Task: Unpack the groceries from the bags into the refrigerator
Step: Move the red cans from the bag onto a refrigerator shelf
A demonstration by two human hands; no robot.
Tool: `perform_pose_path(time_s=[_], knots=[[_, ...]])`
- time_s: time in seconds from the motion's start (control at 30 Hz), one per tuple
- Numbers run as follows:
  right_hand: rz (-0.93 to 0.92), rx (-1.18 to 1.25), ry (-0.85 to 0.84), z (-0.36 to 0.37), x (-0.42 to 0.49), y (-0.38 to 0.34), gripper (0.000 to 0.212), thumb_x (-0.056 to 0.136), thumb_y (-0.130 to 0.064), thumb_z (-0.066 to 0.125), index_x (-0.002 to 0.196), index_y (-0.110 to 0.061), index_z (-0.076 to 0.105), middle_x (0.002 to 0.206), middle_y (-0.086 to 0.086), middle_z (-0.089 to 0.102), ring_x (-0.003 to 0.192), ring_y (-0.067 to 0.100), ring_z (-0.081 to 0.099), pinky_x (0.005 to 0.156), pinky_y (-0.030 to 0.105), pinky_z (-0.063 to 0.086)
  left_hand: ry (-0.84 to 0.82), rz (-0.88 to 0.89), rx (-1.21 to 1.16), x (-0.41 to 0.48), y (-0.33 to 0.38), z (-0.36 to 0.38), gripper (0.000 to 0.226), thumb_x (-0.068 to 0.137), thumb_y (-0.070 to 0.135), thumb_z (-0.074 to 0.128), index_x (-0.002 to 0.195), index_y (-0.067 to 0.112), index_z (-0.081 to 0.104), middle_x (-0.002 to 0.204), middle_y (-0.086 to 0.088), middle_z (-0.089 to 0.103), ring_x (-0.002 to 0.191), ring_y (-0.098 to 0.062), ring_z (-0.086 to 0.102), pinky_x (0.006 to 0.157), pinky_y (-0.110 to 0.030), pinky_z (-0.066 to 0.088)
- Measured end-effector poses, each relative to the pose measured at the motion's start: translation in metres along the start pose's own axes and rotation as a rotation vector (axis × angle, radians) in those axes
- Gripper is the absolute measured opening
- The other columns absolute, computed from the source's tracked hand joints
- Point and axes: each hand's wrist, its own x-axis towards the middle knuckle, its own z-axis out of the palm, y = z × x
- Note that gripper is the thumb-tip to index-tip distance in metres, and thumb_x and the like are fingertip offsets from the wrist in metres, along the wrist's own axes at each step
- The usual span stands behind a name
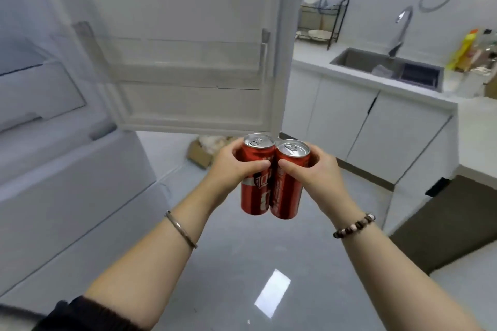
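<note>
Two red soda cans stand upright side by side and touching, held in the air in front of me. My left hand grips the left can. My right hand grips the right can. Both hang just below the open white refrigerator door, whose clear door shelf holds nothing I can see. The refrigerator body is at the left, its inner shelves blurred. No grocery bag is in view.
A white counter with a steel sink and tap runs along the right. A black dish rack stands at its far end; bottles and packets sit by the sink. A cardboard box lies on the grey floor. A dark mat lies at right.
</note>
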Motion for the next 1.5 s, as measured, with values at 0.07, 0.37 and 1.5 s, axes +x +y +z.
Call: perform_pose_path(time_s=[0.07, 0.37, 1.5], knots=[[-0.001, 0.002, -0.085, 0.035, 0.012, 0.001, 0.038, 0.071, -0.014, 0.079, 0.105, -0.022, 0.066, 0.097, -0.009, 0.072, 0.088, 0.002, 0.067, 0.075, 0.02, 0.053, 0.1, -0.018, -0.007, -0.009, -0.005, -0.033, 0.044, 0.072, 0.001, 0.076, 0.112, 0.015, 0.064, 0.101, 0.002, 0.072, 0.096, -0.014, 0.068, 0.078, -0.023, 0.053], [-0.056, 0.063, -0.433, 0.189, 0.065, -0.008, 0.034, 0.072, -0.017, 0.078, 0.103, -0.023, 0.067, 0.098, -0.008, 0.071, 0.088, 0.001, 0.067, 0.073, 0.018, 0.05, 0.507, -0.045, -0.029, -0.04, -0.012, -0.165, 0.041, 0.07, 0.004, 0.077, 0.102, 0.026, 0.064, 0.097, 0.003, 0.072, 0.092, -0.013, 0.068, 0.07, -0.021, 0.052], [-0.329, 0.497, -0.524, 0.639, 0.203, -0.197, 0.03, 0.072, -0.016, 0.078, 0.099, -0.024, 0.067, 0.093, -0.007, 0.072, 0.087, 0.005, 0.067, 0.076, 0.023, 0.053, 1.002, 0.308, 0.095, 0.006, 0.111, -0.589, 0.035, 0.074, 0.007, 0.076, 0.106, 0.017, 0.065, 0.096, 0.0, 0.073, 0.089, -0.015, 0.07, 0.077, -0.028, 0.056]])
